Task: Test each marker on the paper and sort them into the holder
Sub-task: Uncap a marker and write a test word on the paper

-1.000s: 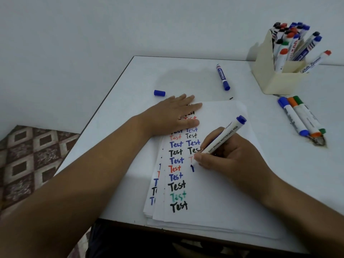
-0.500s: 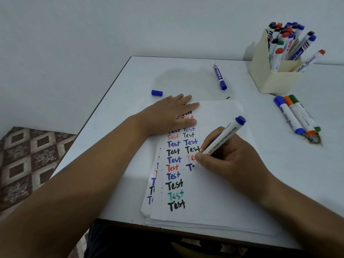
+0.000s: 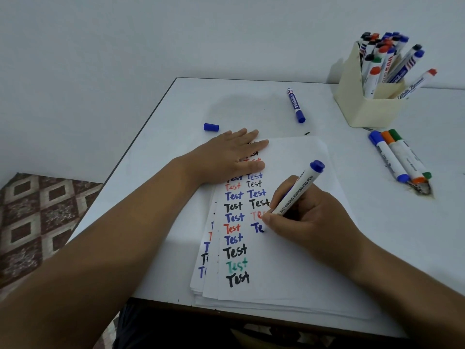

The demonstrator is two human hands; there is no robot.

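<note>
Two hands work over a stack of paper (image 3: pixel 297 260) at lower centre of the head view; the left hand (image 3: pixel 226 157) lies flat, fingers straight, pressing the top of the sheet left of centre; the right hand (image 3: pixel 307 217) has its grip clamped round a white marker (image 3: pixel 295 192) with a blue end, fingers curled about the barrel, its tip down on the paper beside a blue "Te", though the tip itself is hidden behind the thumb; rows of "Test" in blue, black, red and green fill the sheet's left part. A loose blue cap (image 3: pixel 210 127) sits on the desk (image 3: pixel 176 117) just above the left hand; a blue marker (image 3: pixel 295 105) lies capped at upper centre; the cream holder (image 3: pixel 364 107) at upper right is crowded with markers; three markers (image 3: pixel 400 157), capped blue, orange and green, lie side by side at right, just below the holder.
</note>
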